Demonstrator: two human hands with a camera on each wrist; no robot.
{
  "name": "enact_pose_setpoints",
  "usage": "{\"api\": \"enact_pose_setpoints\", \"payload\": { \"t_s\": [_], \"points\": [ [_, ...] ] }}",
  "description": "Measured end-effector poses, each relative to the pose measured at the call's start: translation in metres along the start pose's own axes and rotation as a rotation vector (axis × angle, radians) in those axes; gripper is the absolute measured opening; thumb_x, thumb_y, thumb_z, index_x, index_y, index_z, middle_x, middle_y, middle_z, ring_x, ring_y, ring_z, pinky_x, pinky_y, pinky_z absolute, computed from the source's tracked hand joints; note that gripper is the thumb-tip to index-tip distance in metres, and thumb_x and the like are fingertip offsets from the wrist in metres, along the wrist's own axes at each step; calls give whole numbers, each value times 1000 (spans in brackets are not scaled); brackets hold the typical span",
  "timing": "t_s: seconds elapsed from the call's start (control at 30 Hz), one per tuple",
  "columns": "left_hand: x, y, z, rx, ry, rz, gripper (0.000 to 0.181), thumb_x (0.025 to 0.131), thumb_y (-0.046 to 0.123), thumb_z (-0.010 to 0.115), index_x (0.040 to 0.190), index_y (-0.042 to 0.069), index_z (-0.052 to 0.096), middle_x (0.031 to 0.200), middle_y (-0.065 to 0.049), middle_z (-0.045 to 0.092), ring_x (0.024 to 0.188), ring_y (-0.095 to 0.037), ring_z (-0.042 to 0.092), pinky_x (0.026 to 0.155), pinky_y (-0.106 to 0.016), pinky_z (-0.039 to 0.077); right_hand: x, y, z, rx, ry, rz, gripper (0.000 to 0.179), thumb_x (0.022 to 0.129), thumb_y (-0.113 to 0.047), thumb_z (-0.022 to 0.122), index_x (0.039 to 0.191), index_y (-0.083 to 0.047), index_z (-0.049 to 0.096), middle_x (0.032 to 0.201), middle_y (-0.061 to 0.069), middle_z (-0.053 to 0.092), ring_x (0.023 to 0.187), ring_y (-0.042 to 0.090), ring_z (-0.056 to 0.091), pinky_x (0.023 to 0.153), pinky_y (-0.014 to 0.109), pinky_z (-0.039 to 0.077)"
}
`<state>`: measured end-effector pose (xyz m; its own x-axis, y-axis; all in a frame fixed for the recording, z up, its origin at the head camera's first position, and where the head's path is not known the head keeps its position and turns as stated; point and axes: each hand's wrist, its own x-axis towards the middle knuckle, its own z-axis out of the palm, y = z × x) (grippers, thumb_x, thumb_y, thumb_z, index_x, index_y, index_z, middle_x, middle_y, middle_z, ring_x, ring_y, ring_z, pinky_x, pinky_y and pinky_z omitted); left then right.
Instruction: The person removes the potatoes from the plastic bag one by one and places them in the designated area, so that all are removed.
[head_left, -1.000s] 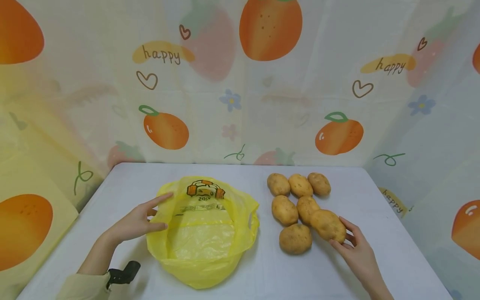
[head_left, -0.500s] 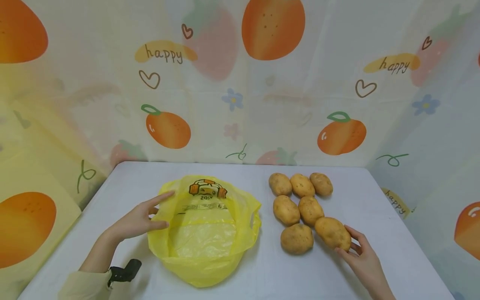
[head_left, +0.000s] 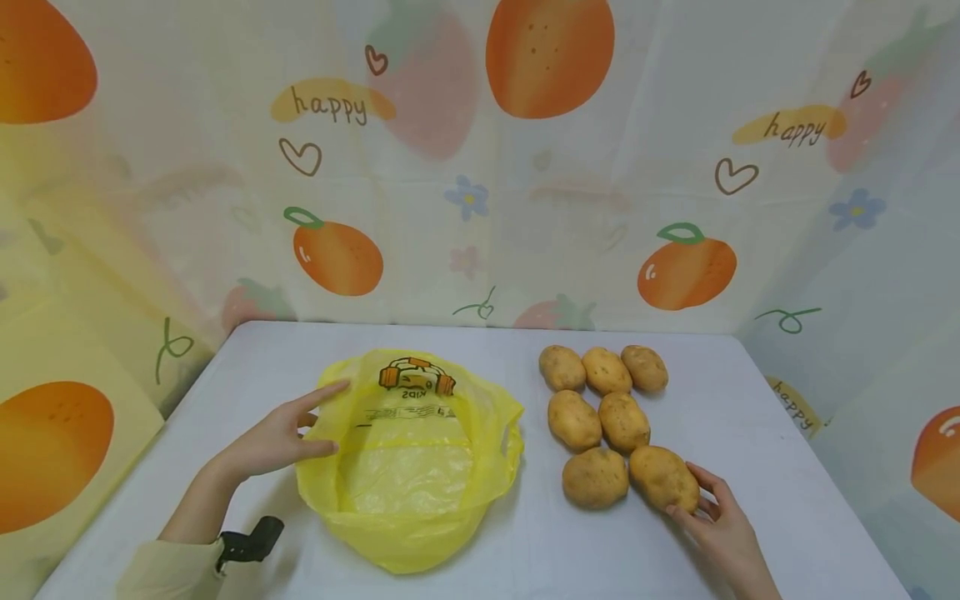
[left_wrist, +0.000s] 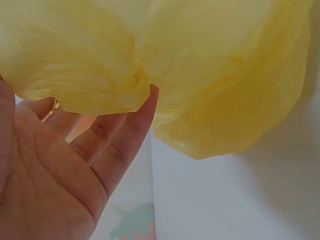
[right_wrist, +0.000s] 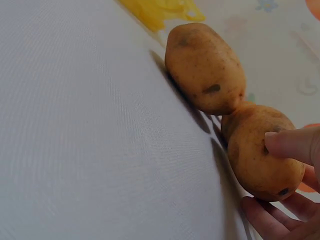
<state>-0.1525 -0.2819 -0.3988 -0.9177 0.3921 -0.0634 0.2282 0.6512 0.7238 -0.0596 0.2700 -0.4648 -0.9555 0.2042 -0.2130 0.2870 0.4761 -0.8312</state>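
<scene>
A yellow plastic bag (head_left: pixel 408 533) stands with its mouth spread wide and a printed cartoon inside its back wall. My left hand (head_left: pixel 273 437) is at the bag's left rim, thumb and index finger spread apart against the plastic. In the left wrist view the fingers (left_wrist: pixel 131 135) reach up straight, partly hidden by the yellow film. My right hand (head_left: pixel 720 521) grips a potato (head_left: pixel 663 477) at the front right, thumb on its near side and fingers round its right end. The right wrist view shows this potato (right_wrist: pixel 265 160) low over the white cloth, beside another potato (right_wrist: pixel 202 67).
Several more potatoes (head_left: pixel 573 421) lie in rows to the right of the bag, the front one (head_left: pixel 595 479) just left of the gripped potato. A fruit-printed curtain (head_left: pixel 480 167) hangs behind and beside the white table (head_left: pixel 517 550).
My right hand has brought its potato down and slightly toward me, from overlapping the middle row to the front row's right end. The left hand and bag look the same.
</scene>
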Motion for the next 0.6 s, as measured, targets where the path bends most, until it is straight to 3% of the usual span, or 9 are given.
{"api": "enact_pose_setpoints", "payload": {
  "t_s": [0.2,0.47,0.6],
  "points": [
    [0,-2,-1,4,2,-3,76,80,22,71,144,23,31,145,-15,32,108,-40,51,87,-60,40,0,3,1,-30,13,-20,75,83,-18,68,142,-2,25,146,19,26,125,40,38,78,11,44],
    [1,-3,1,-8,-4,2,77,79,24,72,145,24,30,146,-14,32,106,-37,52,86,-58,42,-1,3,3,-92,20,-37,73,83,-22,68,140,-2,28,144,21,30,122,44,40,86,31,49],
    [2,0,0,-19,-11,5,77,79,22,72,145,23,30,146,-15,31,107,-38,52,85,-57,42,-2,4,5,-102,39,-101,68,84,-17,67,139,0,29,141,23,32,120,44,42,85,27,49]
  ]
}}
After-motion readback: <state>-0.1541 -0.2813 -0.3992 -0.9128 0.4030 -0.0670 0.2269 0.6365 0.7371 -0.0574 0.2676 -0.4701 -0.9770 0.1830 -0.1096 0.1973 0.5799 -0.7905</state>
